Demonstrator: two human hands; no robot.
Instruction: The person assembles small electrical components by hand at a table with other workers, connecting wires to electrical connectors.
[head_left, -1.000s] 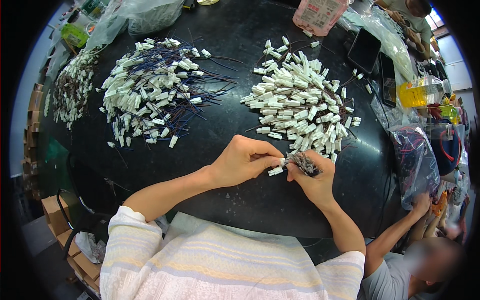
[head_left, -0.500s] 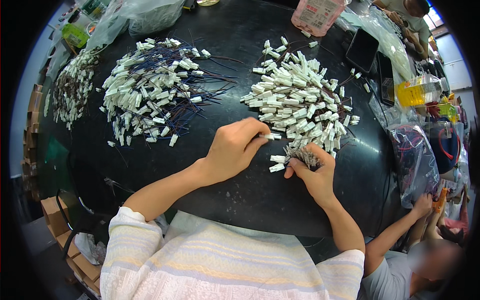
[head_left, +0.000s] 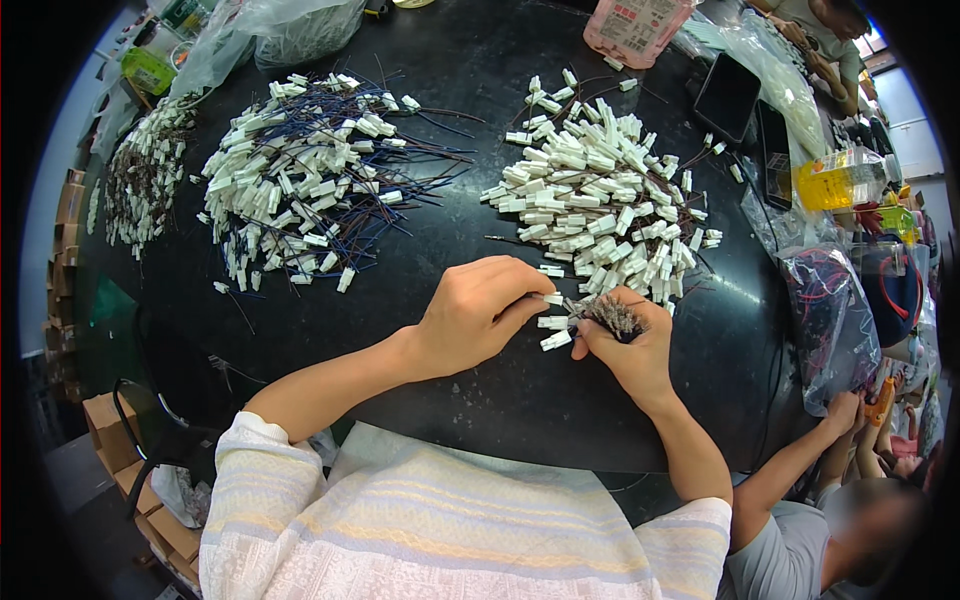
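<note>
My left hand [head_left: 482, 310] is closed in a pinch on a small white plastic connector [head_left: 553, 298], close to my right hand [head_left: 640, 350]. The right hand is wrapped round a bundle of thin wires [head_left: 612, 318], whose many greyish tips fan out above the thumb. Two more white connectors [head_left: 555, 341] stick out beside the right fingertips; whether they are attached to the bundle I cannot tell. Just beyond the left fingertips is another white connector [head_left: 550, 270]. A large pile of white connectors on dark wires [head_left: 590, 190] lies beyond both hands.
On the black table [head_left: 450, 420], a second pile of connectors with blue and brown wires [head_left: 300, 180] lies left, a third pile [head_left: 150, 180] farther left. Phones [head_left: 727, 98], a yellow liquid bottle [head_left: 840, 180] and a plastic bag [head_left: 825, 320] are at right. Co-workers sit on the right side.
My left hand has moved slightly down toward the wire bundle, a white connector at its fingertips. The right hand has stayed nearly in place with the bundle.
</note>
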